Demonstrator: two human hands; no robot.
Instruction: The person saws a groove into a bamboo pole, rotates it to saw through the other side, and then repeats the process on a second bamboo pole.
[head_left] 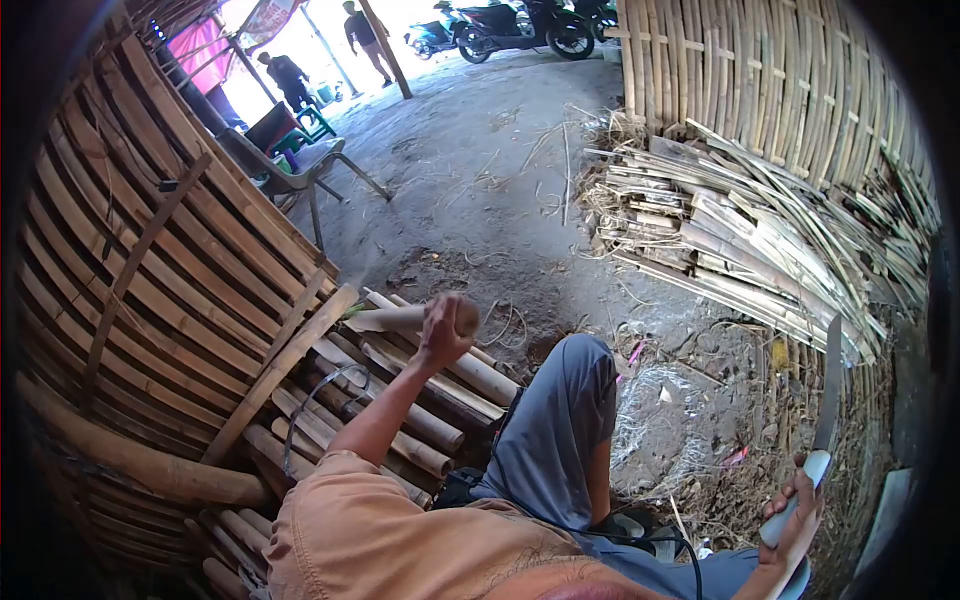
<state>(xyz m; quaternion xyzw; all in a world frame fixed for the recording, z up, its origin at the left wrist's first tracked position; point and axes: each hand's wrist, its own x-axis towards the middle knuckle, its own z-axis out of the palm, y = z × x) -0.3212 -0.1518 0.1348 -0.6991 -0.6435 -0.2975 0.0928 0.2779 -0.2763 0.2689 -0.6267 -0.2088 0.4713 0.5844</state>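
The left hand (448, 332) wraps the bamboo pole (390, 319) near its end (stiff, light, I'd guess). The right hand (797, 510) grips the knife (829, 395) by its handle (817, 468).

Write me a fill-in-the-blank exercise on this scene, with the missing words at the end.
1. The right hand holds the knife by its ____.
2. The left hand grips a round length of ____.
3. In the picture, the knife's blade shows ____ the right hand, not below it.
4. The plastic stool in the background is ____ in colour.

Missing words: handle; bamboo; above; green.
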